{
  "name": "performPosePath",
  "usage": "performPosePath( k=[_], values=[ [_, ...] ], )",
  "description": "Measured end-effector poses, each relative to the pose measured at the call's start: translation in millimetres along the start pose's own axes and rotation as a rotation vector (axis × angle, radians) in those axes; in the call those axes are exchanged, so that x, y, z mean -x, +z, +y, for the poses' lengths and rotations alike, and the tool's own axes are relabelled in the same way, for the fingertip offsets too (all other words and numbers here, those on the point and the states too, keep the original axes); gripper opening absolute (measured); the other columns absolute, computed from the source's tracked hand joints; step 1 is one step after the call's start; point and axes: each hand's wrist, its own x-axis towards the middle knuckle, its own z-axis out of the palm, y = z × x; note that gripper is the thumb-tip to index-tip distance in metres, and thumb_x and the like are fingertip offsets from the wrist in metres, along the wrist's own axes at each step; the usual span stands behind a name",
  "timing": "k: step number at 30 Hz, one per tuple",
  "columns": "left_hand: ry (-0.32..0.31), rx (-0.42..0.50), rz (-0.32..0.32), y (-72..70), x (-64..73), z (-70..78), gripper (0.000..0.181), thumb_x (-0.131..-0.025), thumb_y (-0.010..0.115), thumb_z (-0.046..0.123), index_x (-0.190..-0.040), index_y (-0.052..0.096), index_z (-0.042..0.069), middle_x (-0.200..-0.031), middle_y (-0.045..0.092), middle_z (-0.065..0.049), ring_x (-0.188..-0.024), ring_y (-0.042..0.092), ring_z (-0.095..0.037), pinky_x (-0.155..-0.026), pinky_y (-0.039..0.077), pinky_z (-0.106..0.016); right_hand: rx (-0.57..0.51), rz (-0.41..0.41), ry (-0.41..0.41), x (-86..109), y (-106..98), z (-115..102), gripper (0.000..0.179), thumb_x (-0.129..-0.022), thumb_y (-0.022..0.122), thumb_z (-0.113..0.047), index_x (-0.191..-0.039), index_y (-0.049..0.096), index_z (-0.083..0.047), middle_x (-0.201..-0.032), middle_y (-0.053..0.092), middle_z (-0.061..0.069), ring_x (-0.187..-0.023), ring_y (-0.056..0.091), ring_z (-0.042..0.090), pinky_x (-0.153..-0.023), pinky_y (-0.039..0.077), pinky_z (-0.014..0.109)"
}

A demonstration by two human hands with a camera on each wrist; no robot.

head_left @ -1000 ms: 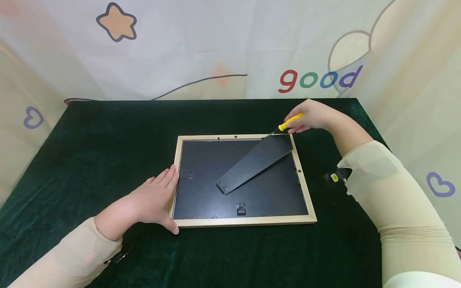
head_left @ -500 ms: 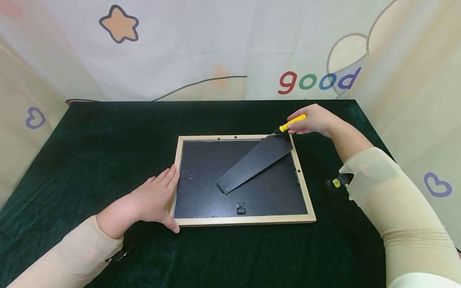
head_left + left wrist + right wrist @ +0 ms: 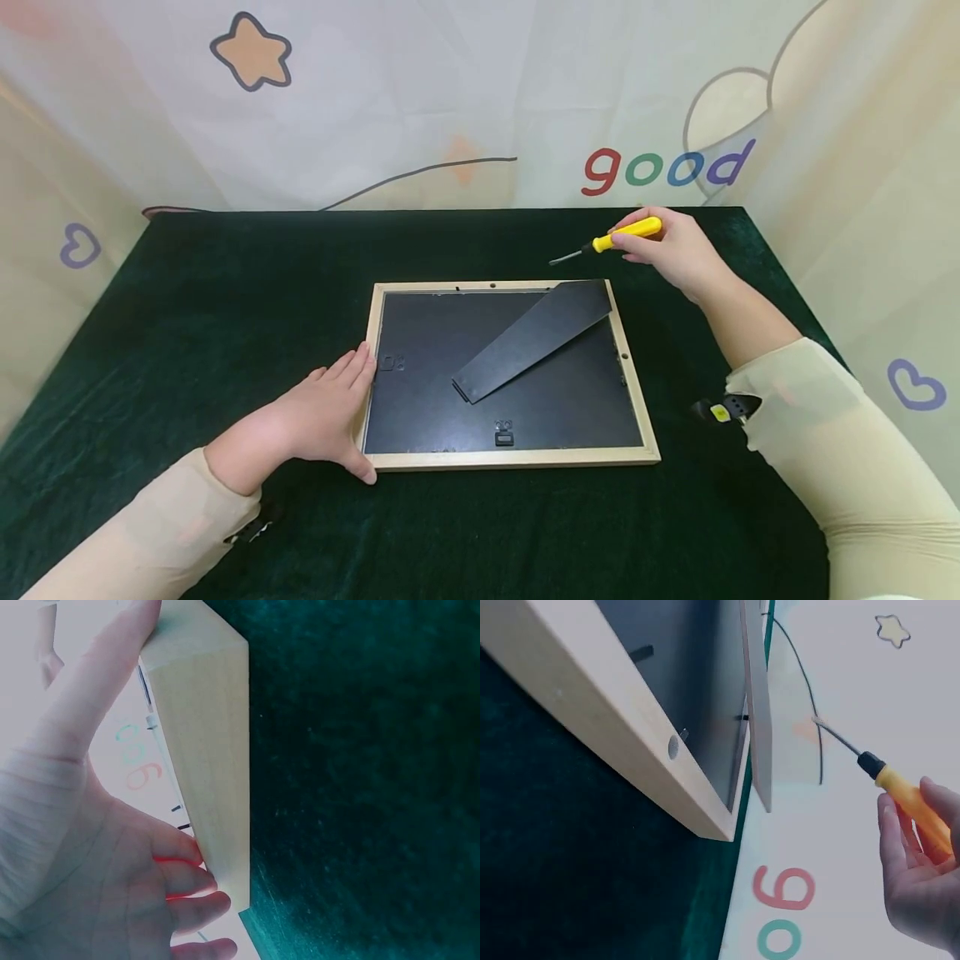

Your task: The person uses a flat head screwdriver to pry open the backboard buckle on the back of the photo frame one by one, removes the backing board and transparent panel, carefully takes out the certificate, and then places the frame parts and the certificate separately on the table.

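Observation:
A picture frame (image 3: pixel 517 459) with a pale wooden rim lies face down, its black backing board (image 3: pixel 427 333) upward. A black easel leg (image 3: pixel 534 340) slants across the board from the far right corner. My left hand (image 3: pixel 318 421) rests along the frame's left side, fingers straight and thumb at the near corner; the left wrist view shows the fingertips against the wooden edge (image 3: pixel 206 750). Beyond the far right corner, my right hand (image 3: pixel 678 254) holds a screwdriver (image 3: pixel 628 233) by its yellow handle. Its metal tip points left and is apart from the frame in the head view.
Dark green cloth (image 3: pixel 225 308) covers the table. Behind it hangs a pale printed curtain (image 3: pixel 412 83). Small black hangers (image 3: pixel 504 435) sit on the backing board, and dark tabs (image 3: pixel 641 653) stick out at the frame's inner edge in the right wrist view.
My right hand has lifted the screwdriver up and to the right, and its tip has come away from the frame's far edge. My left hand and the frame hold their place.

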Motion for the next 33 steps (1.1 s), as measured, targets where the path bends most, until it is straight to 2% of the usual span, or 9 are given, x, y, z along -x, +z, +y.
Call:
performPosePath(
  k=[5, 9, 12, 15, 18, 21, 26, 30, 33],
  values=[
    [-0.008, -0.008, 0.005, 0.0, -0.2, 0.3, 0.135, -0.052, 0.076, 0.069, -0.146, 0.013, -0.005, -0.154, 0.004, -0.020, -0.138, 0.011, -0.041, -0.104, 0.024, -0.057, -0.023, 0.026, -0.037, 14.4, 0.8, -7.3, 0.052, -0.088, 0.064, -0.033, -0.125, 0.046, -0.002, -0.118, 0.059, 0.016, -0.098, 0.060, 0.017, -0.079, 0.049, 0.018],
    [-0.012, -0.012, 0.008, -0.5, -0.2, -0.2, 0.135, -0.052, 0.076, 0.068, -0.146, 0.013, -0.006, -0.154, 0.004, -0.021, -0.138, 0.011, -0.041, -0.104, 0.024, -0.058, 0.000, -0.001, -0.125, 22.7, 5.0, -9.5, 0.045, -0.089, 0.063, -0.027, -0.124, 0.047, -0.003, -0.115, 0.063, 0.014, -0.099, 0.061, 0.015, -0.080, 0.049, 0.019],
    [-0.014, -0.007, 0.009, 0.0, 0.3, -0.8, 0.136, -0.052, 0.076, 0.069, -0.146, 0.013, -0.005, -0.154, 0.004, -0.020, -0.138, 0.011, -0.041, -0.104, 0.024, -0.058, 0.119, -0.063, -0.227, 29.1, 11.6, -11.2, 0.037, -0.090, 0.063, -0.020, -0.122, 0.053, -0.004, -0.110, 0.065, 0.012, -0.097, 0.062, 0.019, -0.085, 0.050, 0.030],
    [-0.014, -0.005, 0.010, 0.7, 1.0, -1.4, 0.136, -0.051, 0.075, 0.069, -0.146, 0.013, -0.005, -0.154, 0.004, -0.020, -0.138, 0.011, -0.041, -0.104, 0.024, -0.058, 0.306, -0.138, -0.329, 35.6, 20.5, -16.7, 0.031, -0.088, 0.066, -0.014, -0.116, 0.059, -0.004, -0.099, 0.067, 0.009, -0.087, 0.063, 0.022, -0.082, 0.052, 0.039],
    [-0.015, -0.001, 0.011, 1.0, 1.5, -1.4, 0.136, -0.051, 0.076, 0.069, -0.146, 0.013, -0.005, -0.154, 0.003, -0.020, -0.138, 0.010, -0.041, -0.104, 0.024, -0.058, 0.467, -0.224, -0.414, 39.4, 30.5, -24.3, 0.030, -0.085, 0.069, -0.009, -0.112, 0.061, -0.001, -0.093, 0.066, 0.009, -0.080, 0.062, 0.021, -0.077, 0.054, 0.038],
    [-0.015, 0.001, 0.010, 1.4, 0.9, -1.5, 0.136, -0.051, 0.076, 0.068, -0.146, 0.013, -0.004, -0.154, 0.003, -0.019, -0.139, 0.010, -0.041, -0.104, 0.024, -0.058, 0.585, -0.283, -0.466, 40.6, 39.5, -29.4, 0.030, -0.083, 0.071, -0.010, -0.110, 0.062, 0.000, -0.092, 0.066, 0.009, -0.079, 0.061, 0.020, -0.075, 0.054, 0.036],
    [-0.014, 0.005, 0.005, 1.9, 0.4, -1.1, 0.136, -0.051, 0.076, 0.068, -0.147, 0.012, -0.004, -0.154, 0.002, -0.019, -0.139, 0.009, -0.040, -0.105, 0.023, -0.057, 0.694, -0.306, -0.488, 42.5, 49.6, -32.9, 0.028, -0.081, 0.073, -0.012, -0.104, 0.063, -0.001, -0.090, 0.065, 0.008, -0.077, 0.059, 0.021, -0.076, 0.054, 0.036],
    [-0.018, 0.002, 0.004, 1.4, 0.8, -1.2, 0.136, -0.051, 0.076, 0.069, -0.147, 0.012, -0.004, -0.154, 0.002, -0.019, -0.139, 0.009, -0.040, -0.105, 0.023, -0.058, 0.762, -0.324, -0.459, 42.4, 56.2, -38.2, 0.029, -0.080, 0.074, -0.013, -0.105, 0.063, -0.001, -0.091, 0.065, 0.009, -0.079, 0.059, 0.023, -0.079, 0.053, 0.038],
    [-0.021, 0.003, 0.004, 1.0, 1.1, -1.7, 0.136, -0.050, 0.076, 0.069, -0.147, 0.012, -0.004, -0.154, 0.002, -0.019, -0.139, 0.009, -0.040, -0.105, 0.023, -0.058, 0.815, -0.384, -0.430, 40.4, 63.7, -44.2, 0.029, -0.081, 0.073, -0.013, -0.106, 0.063, -0.002, -0.095, 0.066, 0.011, -0.082, 0.059, 0.024, -0.083, 0.051, 0.039]
  ],
)
